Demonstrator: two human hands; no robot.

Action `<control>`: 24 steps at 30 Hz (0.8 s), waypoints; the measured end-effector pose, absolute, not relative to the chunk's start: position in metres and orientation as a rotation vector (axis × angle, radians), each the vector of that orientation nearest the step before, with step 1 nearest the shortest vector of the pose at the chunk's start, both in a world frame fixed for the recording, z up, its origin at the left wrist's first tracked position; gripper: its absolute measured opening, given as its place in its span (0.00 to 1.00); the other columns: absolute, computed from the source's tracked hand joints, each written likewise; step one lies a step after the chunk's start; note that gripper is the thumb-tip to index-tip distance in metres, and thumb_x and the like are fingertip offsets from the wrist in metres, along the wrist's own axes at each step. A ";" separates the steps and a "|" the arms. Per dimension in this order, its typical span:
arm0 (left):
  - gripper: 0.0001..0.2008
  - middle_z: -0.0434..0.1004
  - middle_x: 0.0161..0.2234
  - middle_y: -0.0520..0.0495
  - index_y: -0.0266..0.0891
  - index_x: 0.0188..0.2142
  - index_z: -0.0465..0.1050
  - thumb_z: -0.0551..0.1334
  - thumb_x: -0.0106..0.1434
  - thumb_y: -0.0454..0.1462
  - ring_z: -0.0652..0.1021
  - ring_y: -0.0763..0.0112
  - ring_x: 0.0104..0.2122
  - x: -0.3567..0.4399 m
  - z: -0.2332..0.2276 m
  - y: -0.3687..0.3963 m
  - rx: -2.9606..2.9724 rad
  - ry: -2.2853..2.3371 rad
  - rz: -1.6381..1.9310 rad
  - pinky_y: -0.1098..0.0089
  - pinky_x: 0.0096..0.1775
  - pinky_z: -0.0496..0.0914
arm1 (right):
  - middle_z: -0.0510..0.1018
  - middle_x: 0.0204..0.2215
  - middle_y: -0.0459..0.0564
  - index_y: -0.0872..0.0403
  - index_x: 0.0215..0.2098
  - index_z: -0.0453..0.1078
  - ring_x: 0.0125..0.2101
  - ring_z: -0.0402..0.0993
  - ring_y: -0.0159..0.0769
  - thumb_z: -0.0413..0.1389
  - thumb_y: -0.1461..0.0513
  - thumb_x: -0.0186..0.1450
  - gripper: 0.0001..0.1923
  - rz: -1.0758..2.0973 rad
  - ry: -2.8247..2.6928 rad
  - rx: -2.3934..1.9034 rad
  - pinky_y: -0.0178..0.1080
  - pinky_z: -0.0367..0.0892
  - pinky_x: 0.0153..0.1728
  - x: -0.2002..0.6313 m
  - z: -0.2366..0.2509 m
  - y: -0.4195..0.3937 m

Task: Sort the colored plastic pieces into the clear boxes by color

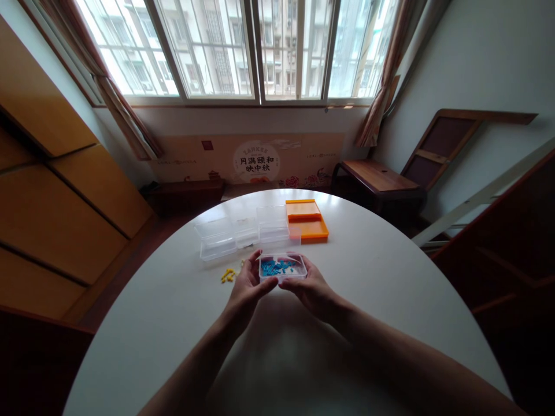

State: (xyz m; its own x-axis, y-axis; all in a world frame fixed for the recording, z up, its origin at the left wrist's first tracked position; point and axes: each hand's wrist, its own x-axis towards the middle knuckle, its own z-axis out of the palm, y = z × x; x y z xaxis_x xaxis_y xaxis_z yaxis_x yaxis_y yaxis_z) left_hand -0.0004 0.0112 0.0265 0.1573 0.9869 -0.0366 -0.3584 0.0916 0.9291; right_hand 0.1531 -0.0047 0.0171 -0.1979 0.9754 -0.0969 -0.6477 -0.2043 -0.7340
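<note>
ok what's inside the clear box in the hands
Small blue pieces lie loose inside the box, thicker toward its left. Fingers cover parts of its outer sides, and anything beneath the pieces is hidden.

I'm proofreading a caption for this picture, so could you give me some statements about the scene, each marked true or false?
1. The left hand and right hand both hold one clear plastic box. True.
2. The pieces inside that box are red. False: they are blue pieces.
3. The yellow pieces lie inside the orange box. False: they lie on the white table, beside the left hand.
4. The orange box is farther from the person than the held box. True.
5. The table's far edge is straight. False: it is curved.
</note>
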 end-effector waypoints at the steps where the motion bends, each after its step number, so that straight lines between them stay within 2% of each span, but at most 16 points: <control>1: 0.40 0.73 0.49 0.40 0.39 0.54 0.62 0.75 0.42 0.38 0.77 0.58 0.45 -0.001 0.025 0.012 0.986 0.874 1.219 0.69 0.41 0.74 | 0.76 0.43 0.50 0.53 0.50 0.60 0.42 0.75 0.37 0.69 0.70 0.42 0.39 1.711 -0.669 -0.655 0.41 0.68 0.47 0.154 0.019 -0.004; 3: 0.38 0.72 0.50 0.40 0.40 0.55 0.61 0.73 0.46 0.38 0.77 0.59 0.44 -0.003 0.024 0.012 1.083 0.925 1.265 0.69 0.38 0.75 | 0.76 0.44 0.50 0.53 0.50 0.61 0.42 0.75 0.38 0.67 0.69 0.44 0.37 1.761 -0.660 -0.566 0.42 0.68 0.48 0.155 0.024 -0.001; 5: 0.38 0.71 0.52 0.39 0.40 0.58 0.58 0.71 0.50 0.40 0.77 0.58 0.45 -0.006 0.023 0.013 1.260 0.988 1.324 0.67 0.38 0.76 | 0.76 0.43 0.50 0.53 0.48 0.64 0.42 0.75 0.37 0.64 0.67 0.48 0.29 1.797 -0.583 -0.491 0.40 0.69 0.46 0.152 0.027 0.005; 8: 0.39 0.68 0.55 0.38 0.40 0.61 0.58 0.70 0.51 0.40 0.74 0.55 0.51 -0.011 0.021 0.013 1.651 1.120 1.442 0.61 0.47 0.74 | 0.78 0.37 0.48 0.54 0.40 0.69 0.36 0.75 0.34 0.58 0.65 0.53 0.14 1.748 -0.371 -0.584 0.36 0.70 0.39 0.139 0.030 0.019; 11: 0.37 0.67 0.56 0.39 0.42 0.61 0.59 0.69 0.53 0.40 0.72 0.54 0.53 -0.013 0.021 0.009 2.010 1.236 1.520 0.56 0.52 0.71 | 0.78 0.29 0.48 0.56 0.32 0.70 0.29 0.73 0.33 0.57 0.63 0.56 0.06 1.598 -0.248 -0.775 0.35 0.70 0.32 0.118 0.028 0.033; 14: 0.36 0.68 0.55 0.40 0.43 0.62 0.58 0.67 0.55 0.38 0.73 0.55 0.52 -0.011 0.027 0.004 2.276 1.277 1.565 0.56 0.51 0.71 | 0.78 0.27 0.49 0.56 0.30 0.70 0.26 0.73 0.33 0.57 0.59 0.59 0.07 1.521 -0.146 -0.880 0.36 0.70 0.30 0.098 0.023 0.040; 18: 0.36 0.65 0.57 0.39 0.44 0.63 0.54 0.65 0.57 0.33 0.71 0.55 0.54 -0.007 0.036 -0.003 2.525 1.163 1.584 0.57 0.52 0.71 | 0.77 0.24 0.47 0.55 0.31 0.70 0.23 0.72 0.32 0.52 0.55 0.64 0.12 1.584 -0.062 -0.948 0.35 0.70 0.25 0.086 0.021 0.038; 21: 0.36 0.62 0.59 0.39 0.46 0.64 0.51 0.62 0.59 0.31 0.69 0.56 0.56 -0.006 0.036 -0.006 2.650 1.061 1.558 0.57 0.53 0.71 | 0.73 0.20 0.45 0.54 0.27 0.67 0.21 0.70 0.31 0.52 0.58 0.63 0.10 1.640 -0.044 -0.926 0.34 0.70 0.25 0.084 0.026 0.035; 24: 0.36 0.60 0.61 0.39 0.47 0.65 0.49 0.60 0.60 0.28 0.68 0.55 0.57 -0.008 0.034 -0.006 2.762 0.979 1.500 0.56 0.53 0.70 | 0.73 0.20 0.46 0.54 0.25 0.66 0.24 0.72 0.30 0.50 0.61 0.63 0.10 1.700 0.005 -0.760 0.33 0.71 0.30 0.086 0.030 0.037</control>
State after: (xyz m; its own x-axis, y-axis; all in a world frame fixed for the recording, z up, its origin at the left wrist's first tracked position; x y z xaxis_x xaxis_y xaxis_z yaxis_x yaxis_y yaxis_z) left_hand -0.0079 -0.0060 0.0336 0.4110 0.4279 0.8050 0.5646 -0.8128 0.1437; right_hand 0.0856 0.0373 0.0299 -0.0725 0.8731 -0.4822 -0.8760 -0.2868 -0.3877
